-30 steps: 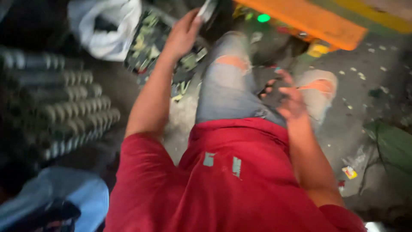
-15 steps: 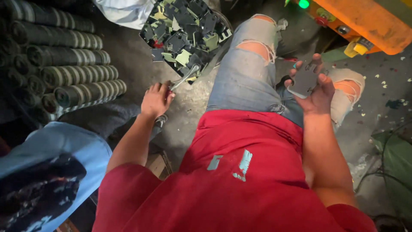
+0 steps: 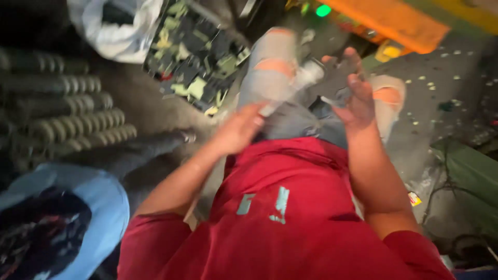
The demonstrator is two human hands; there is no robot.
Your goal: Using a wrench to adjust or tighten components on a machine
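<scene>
Head view, motion-blurred. The left hand (image 3: 239, 129) closes its grip on the lower end of a slim pale grey metal tool (image 3: 291, 87), whose shaft slants up and to the right over the torn pale blue jeans (image 3: 275, 67). The right hand (image 3: 353, 88) holds a flat dark grey metal piece (image 3: 338, 78), fingers curled loosely about it, just beside the tool's tip. Behind the knees stands a crate of dark and pale green scrap parts (image 3: 194, 57); grey ribbed tubes (image 3: 57, 111) lie stacked at left.
</scene>
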